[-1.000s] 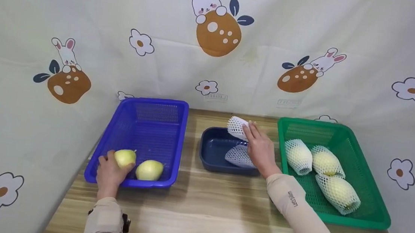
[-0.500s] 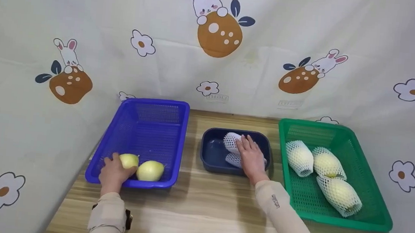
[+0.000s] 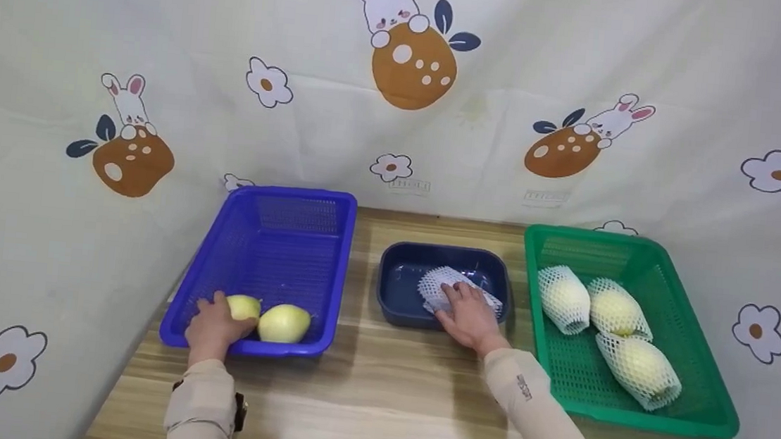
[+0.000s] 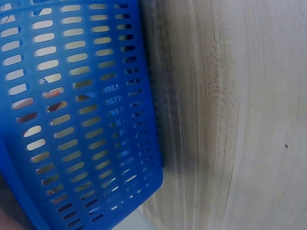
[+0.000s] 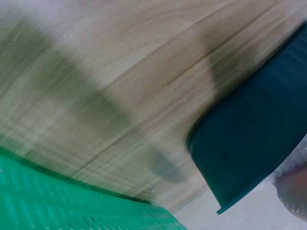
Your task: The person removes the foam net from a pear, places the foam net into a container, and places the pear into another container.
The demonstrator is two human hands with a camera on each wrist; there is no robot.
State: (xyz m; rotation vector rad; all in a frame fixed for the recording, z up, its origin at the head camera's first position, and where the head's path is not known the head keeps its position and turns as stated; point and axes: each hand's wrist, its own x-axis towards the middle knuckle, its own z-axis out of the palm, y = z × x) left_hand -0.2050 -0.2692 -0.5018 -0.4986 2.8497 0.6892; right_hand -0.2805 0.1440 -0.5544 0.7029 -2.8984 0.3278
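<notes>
In the head view my left hand point(image 3: 212, 330) grips a yellow-green pear point(image 3: 243, 307) at the near left of the blue basket point(image 3: 345, 265). A second pear point(image 3: 284, 323) sits just right of it. My right hand point(image 3: 472, 318) rests with its fingers spread on white foam fruit nets point(image 3: 438, 284) inside the small dark blue box point(image 3: 393, 310); part of the nets is hidden under it. The left wrist view has the slotted basket wall point(image 4: 76, 105) and hardly any hand. In the right wrist view, the box's side point(image 5: 254, 124) hides most of the hand's work.
The green basket point(image 3: 628, 416) at right holds three pears in foam nets, one being the netted pear point(image 3: 639, 368) nearest me. A wooden table point(image 3: 360, 401) carries all the containers. Behind it hangs a printed cloth point(image 3: 481, 150).
My right hand has lowered a foam net from above the box onto the other net inside and slid slightly nearer me. My left hand has lowered its pear close beside the other pear.
</notes>
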